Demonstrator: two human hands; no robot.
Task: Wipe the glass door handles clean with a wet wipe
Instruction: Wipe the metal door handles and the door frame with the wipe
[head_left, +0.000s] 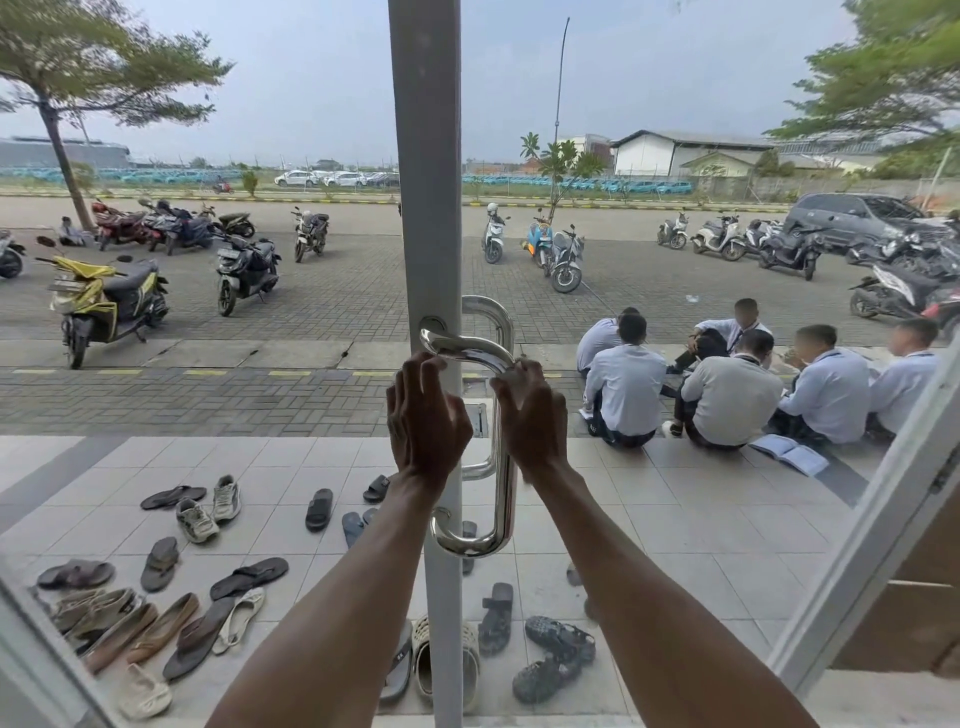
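While working the handle (503, 493) at six o'clock from centre, grips its twelve-o'clock bend with right hand (530, 415) fingers curled, touches the top bar with left hand (426, 415), seemingly to rub; no wipe visible, left grip unclear.

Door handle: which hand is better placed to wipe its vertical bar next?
Probably right: the right hand grips the door handle at its upper bend, just above the vertical bar; the left hand holds the top crosspiece.
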